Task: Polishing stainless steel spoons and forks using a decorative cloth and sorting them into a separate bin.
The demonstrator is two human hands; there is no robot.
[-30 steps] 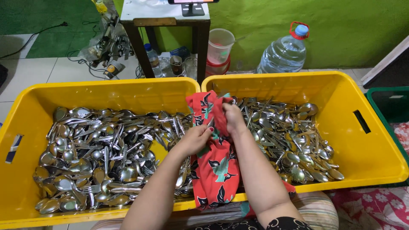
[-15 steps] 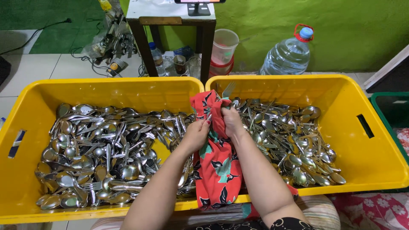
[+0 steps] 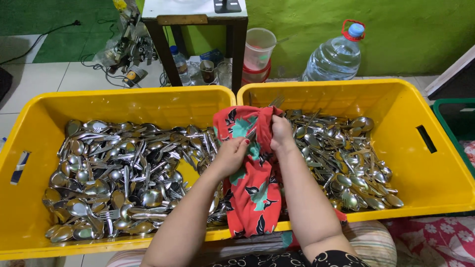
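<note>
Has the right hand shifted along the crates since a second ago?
No. The right hand stays bunched in the red floral cloth, just right of the seam between the yellow crates.

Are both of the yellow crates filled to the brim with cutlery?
No, the left crate and the right crate each hold only a shallow layer of spoons and forks, their walls mostly bare.

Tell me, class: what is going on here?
A person's left hand and right hand are both bunched into a red floral cloth draped over the meeting rims of two yellow crates, the left crate and the right crate, each heaped with metal spoons and forks. A utensil handle shows between the hands.
</note>
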